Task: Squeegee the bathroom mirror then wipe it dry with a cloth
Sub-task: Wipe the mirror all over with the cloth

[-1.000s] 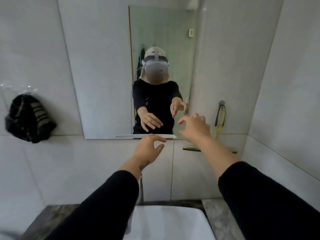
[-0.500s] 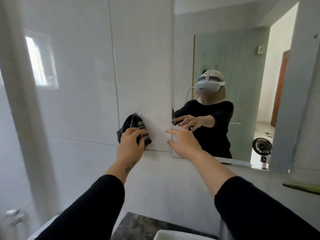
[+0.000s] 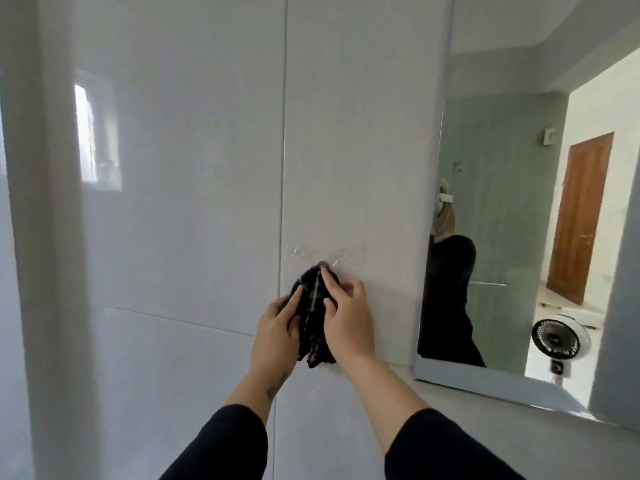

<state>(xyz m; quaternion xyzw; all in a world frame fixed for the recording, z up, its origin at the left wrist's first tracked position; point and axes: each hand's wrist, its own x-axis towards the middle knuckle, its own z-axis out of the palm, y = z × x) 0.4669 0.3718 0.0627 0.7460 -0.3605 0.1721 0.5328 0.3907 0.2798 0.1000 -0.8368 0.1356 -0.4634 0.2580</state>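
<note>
The tiled wall (image 3: 194, 209) carries everything here, pale glossy tiles with one vertical grout line running down past the small metal hook (image 3: 322, 264). From that hook hangs the dark cloth (image 3: 311, 327), bunched, with a lighter stripe down its middle, lying flat against the tile just below the hook. Around the hook, faint scratchy marks streak the tile. Well to the right of the hook, the mirror (image 3: 512, 209) is mounted flush on the same wall, its left edge upright, its bottom edge lower than the cloth's tip. Left of the hook, the tile shows a bright window reflection.
</note>
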